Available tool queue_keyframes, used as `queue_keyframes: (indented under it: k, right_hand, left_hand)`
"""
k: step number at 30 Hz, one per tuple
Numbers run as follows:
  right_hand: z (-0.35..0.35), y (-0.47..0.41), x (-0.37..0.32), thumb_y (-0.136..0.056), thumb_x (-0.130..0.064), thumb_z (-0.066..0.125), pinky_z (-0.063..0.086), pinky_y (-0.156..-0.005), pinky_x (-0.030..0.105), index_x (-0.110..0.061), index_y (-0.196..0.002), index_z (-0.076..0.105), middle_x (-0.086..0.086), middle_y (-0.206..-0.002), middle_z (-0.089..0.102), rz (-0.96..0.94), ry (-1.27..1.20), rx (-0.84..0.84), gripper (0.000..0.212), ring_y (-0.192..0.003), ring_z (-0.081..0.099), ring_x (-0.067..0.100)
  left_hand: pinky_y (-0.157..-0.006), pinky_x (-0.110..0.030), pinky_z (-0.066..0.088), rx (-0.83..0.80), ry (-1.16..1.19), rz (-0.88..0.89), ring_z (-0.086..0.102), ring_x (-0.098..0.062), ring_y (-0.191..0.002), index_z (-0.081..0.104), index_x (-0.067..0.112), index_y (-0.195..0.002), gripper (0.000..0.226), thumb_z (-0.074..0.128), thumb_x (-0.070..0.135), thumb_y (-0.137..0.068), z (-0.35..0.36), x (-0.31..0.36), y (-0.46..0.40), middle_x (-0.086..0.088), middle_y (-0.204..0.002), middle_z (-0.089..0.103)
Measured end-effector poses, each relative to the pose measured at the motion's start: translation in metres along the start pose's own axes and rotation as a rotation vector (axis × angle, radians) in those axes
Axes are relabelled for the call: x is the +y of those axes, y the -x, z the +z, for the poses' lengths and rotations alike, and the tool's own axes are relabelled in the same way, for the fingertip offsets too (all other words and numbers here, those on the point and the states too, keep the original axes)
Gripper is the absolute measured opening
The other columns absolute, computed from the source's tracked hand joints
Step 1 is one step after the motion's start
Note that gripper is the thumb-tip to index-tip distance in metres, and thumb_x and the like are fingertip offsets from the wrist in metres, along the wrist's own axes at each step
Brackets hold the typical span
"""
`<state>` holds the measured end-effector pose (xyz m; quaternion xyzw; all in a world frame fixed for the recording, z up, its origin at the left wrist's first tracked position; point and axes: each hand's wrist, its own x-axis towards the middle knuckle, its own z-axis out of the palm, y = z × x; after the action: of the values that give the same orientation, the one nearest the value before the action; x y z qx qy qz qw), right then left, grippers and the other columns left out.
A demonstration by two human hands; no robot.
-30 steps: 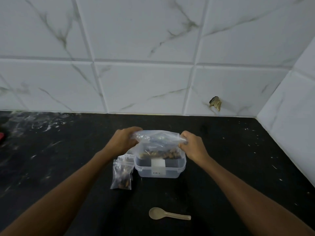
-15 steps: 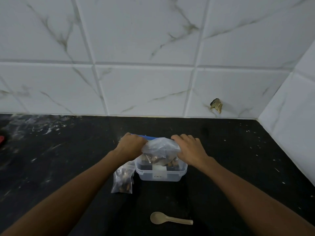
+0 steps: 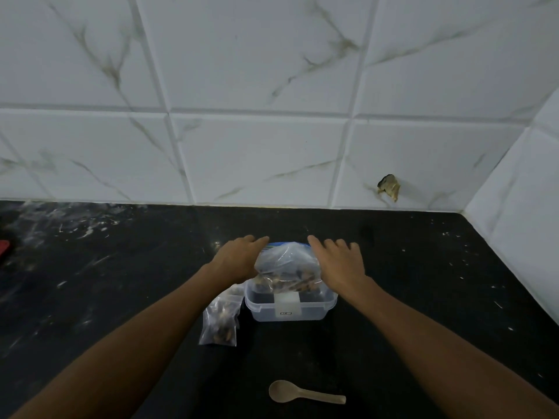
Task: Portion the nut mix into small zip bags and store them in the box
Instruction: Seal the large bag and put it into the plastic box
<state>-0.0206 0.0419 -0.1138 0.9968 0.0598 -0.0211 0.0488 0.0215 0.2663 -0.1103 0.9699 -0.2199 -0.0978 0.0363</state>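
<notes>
A clear plastic box (image 3: 290,309) stands on the black counter, with a large zip bag of nut mix (image 3: 286,267) lying in and over its top. A blue edge shows behind the bag. My left hand (image 3: 239,258) rests against the bag's left side with fingers stretched forward. My right hand (image 3: 338,261) lies on the bag's right side, fingers straight. A small zip bag of nuts (image 3: 220,323) leans on the counter just left of the box.
A beige plastic spoon (image 3: 302,395) lies on the counter in front of the box. The tiled wall runs along the back and the right side. A red object (image 3: 4,246) shows at the far left edge. White specks dot the counter.
Both hands have lowered the big bag from above the box onto it, then let go of its top corners and flattened beside it with fingers straightened.
</notes>
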Motion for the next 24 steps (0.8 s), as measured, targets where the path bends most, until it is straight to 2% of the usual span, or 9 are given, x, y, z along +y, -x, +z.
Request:
queue_keyframes:
  k: [4,8,12,15,17,18,20,22,24]
  right_hand:
    - [0.000,-0.004,-0.014,-0.081,-0.042,0.071,0.032,-0.103,0.050,-0.022,-0.149,0.018,0.013,-0.138,0.042,0.021,0.185,0.000,0.089,-0.123,0.044,0.033]
    - [0.014,-0.005,-0.019,-0.075,-0.049,0.074,0.035,-0.102,0.049,-0.022,-0.149,0.015,0.015,-0.137,0.041,0.037,0.153,-0.041,0.098,-0.123,0.043,0.032]
    - [0.008,-0.014,0.003,-0.079,-0.046,0.072,0.042,-0.095,0.043,-0.028,-0.142,0.030,0.007,-0.133,0.047,0.020,-0.145,-0.070,0.078,-0.119,0.049,0.028]
    - [-0.015,-0.021,0.027,-0.074,-0.051,0.076,0.043,-0.102,0.044,-0.026,-0.150,0.027,0.008,-0.147,0.040,0.106,-0.463,-0.307,0.093,-0.130,0.045,0.029]
    - [-0.027,-0.021,0.041,-0.077,-0.052,0.074,0.047,-0.096,0.040,-0.021,-0.153,0.023,0.009,-0.153,0.035,0.236,-0.706,-0.388,0.096,-0.130,0.046,0.029]
    - [-0.030,-0.020,0.047,-0.080,-0.050,0.073,0.051,-0.086,0.037,-0.020,-0.152,0.024,0.010,-0.149,0.039,0.306,-0.802,-0.409,0.092,-0.122,0.052,0.027]
    - [-0.029,-0.017,0.052,-0.083,-0.039,0.074,0.051,-0.069,0.030,-0.017,-0.146,0.035,0.010,-0.127,0.055,0.378,-0.910,-0.424,0.077,-0.099,0.061,0.021]
    - [-0.022,-0.016,0.053,-0.085,-0.026,0.074,0.048,-0.066,0.028,-0.015,-0.129,0.053,0.007,-0.113,0.060,0.371,-0.951,-0.354,0.050,-0.087,0.059,0.016]
    - [-0.016,-0.016,0.050,-0.085,-0.013,0.072,0.048,-0.070,0.027,-0.016,-0.112,0.061,0.006,-0.112,0.060,0.352,-1.003,-0.219,0.030,-0.089,0.057,0.014]
  left_hand:
    - [-0.104,-0.042,0.041,0.078,-0.283,-0.036,0.054,-0.025,-0.118,0.040,0.022,-0.139,0.065,0.071,0.041,-0.085,0.008,0.016,-0.004,-0.007,-0.130,0.054]
    - [-0.101,-0.044,0.041,0.122,-0.288,-0.088,0.053,-0.029,-0.118,0.038,0.019,-0.136,0.066,0.072,0.037,-0.083,0.017,0.030,0.001,-0.009,-0.129,0.050]
    - [-0.100,-0.044,0.045,0.120,-0.075,-0.105,0.052,-0.029,-0.119,0.036,0.022,-0.139,0.067,0.070,0.040,-0.084,0.021,0.018,-0.003,-0.008,-0.131,0.046]
    - [-0.109,-0.049,0.040,-0.025,0.323,-0.125,0.042,-0.033,-0.133,0.022,0.028,-0.151,0.097,0.081,0.039,-0.074,0.005,0.000,0.000,-0.010,-0.149,0.032]
    - [-0.113,-0.051,0.034,-0.127,0.481,-0.113,0.032,-0.033,-0.141,0.015,0.030,-0.155,0.108,0.083,0.042,-0.072,-0.008,-0.016,0.003,-0.010,-0.158,0.021]
    - [-0.114,-0.051,0.034,-0.136,0.509,-0.113,0.032,-0.032,-0.141,0.016,0.031,-0.154,0.107,0.081,0.050,-0.071,-0.013,-0.024,0.004,-0.010,-0.158,0.022]
    - [-0.113,-0.049,0.035,-0.100,0.522,-0.125,0.037,-0.029,-0.139,0.025,0.034,-0.151,0.101,0.074,0.066,-0.069,-0.015,-0.035,0.006,-0.009,-0.156,0.032]
    - [-0.113,-0.045,0.036,-0.071,0.523,-0.122,0.040,-0.026,-0.137,0.031,0.030,-0.150,0.088,0.070,0.061,-0.077,-0.012,-0.034,0.006,-0.006,-0.152,0.040]
    - [-0.111,-0.042,0.038,-0.076,0.651,-0.106,0.042,-0.024,-0.135,0.033,0.026,-0.150,0.081,0.068,0.056,-0.083,-0.008,-0.027,0.006,-0.004,-0.151,0.041]
